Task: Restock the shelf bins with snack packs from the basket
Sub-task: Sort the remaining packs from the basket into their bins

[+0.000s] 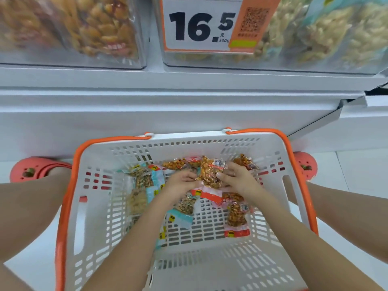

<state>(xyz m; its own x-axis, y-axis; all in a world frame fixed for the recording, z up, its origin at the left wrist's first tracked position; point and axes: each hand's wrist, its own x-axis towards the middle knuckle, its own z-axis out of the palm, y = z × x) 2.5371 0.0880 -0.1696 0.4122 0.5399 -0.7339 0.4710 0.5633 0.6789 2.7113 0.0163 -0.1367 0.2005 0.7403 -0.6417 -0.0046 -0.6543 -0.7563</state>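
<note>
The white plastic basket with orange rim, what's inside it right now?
Clear snack packs with red or blue ends, scattered; both hands gather some. Packs beneath the hands are hidden.

Basket point(94, 206): on floor, before shelf point(168, 106) (between the person's feet).
Snack packs point(236, 217): in basket.
Bins point(73, 57): on shelf, above basket.
</note>
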